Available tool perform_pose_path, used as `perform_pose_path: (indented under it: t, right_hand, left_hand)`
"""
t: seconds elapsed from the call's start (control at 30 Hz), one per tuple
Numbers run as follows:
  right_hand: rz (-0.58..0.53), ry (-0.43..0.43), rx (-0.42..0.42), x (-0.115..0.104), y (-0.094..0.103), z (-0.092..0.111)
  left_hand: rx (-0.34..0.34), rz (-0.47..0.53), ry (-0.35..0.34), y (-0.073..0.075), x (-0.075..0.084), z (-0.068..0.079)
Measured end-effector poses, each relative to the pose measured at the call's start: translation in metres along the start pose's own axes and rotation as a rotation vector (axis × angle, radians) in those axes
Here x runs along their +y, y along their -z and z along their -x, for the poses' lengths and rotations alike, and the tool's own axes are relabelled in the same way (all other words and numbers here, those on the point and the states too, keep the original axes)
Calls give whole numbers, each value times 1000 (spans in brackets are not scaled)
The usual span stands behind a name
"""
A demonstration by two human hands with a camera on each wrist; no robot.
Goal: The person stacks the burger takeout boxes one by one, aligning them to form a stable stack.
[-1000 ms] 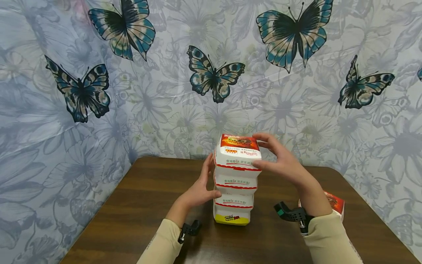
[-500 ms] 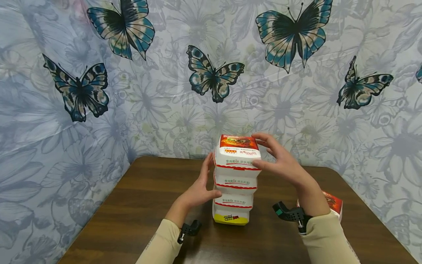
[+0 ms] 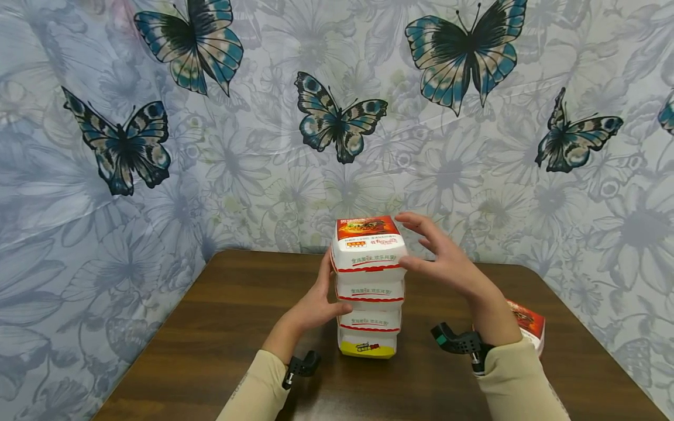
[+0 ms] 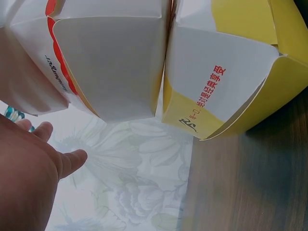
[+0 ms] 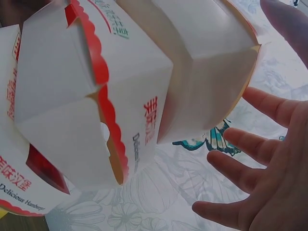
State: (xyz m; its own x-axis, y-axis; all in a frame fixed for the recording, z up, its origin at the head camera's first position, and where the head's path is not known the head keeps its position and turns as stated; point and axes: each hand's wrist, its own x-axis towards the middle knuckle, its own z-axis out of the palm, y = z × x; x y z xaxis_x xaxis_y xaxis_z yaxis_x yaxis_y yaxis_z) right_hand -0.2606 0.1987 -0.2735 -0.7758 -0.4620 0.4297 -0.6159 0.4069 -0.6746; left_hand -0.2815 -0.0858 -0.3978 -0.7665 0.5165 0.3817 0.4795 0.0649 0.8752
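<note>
A stack of white cardboard hamburger boxes (image 3: 371, 290) stands upright on the table, with red scalloped lid edges. The top box (image 3: 367, 245) has a red burger picture on its lid; the lowest base (image 3: 367, 349) is yellow. My left hand (image 3: 310, 304) lies along the stack's left side, fingers extended upward and thumb toward the front. At the upper right, my right hand (image 3: 444, 257) has its fingers spread, thumb right at the top box's front corner. In the right wrist view, its fingers (image 5: 236, 168) are straight, with one fingertip near a box edge.
Another hamburger box (image 3: 529, 324) with a red lid sits on the brown wooden table (image 3: 200, 351), partly behind my right forearm. Behind the table hangs a floral cloth (image 3: 253, 175) with large butterflies.
The upper part of the stack has shifted left, so the boxes line up more evenly. My right fingertips have moved slightly left with it; the view has drifted a little.
</note>
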Motion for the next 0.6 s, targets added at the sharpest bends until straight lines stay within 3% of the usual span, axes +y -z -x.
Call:
perform_pose_path:
  t: [0.37,0.6]
  right_hand:
    - [-42,16,-17,0,-2,0]
    - [-50,11,-12,0,-2,2]
  left_hand:
    - [12,-61,-87,0,3,-3]
    - [15,-58,-89,0,2,-3]
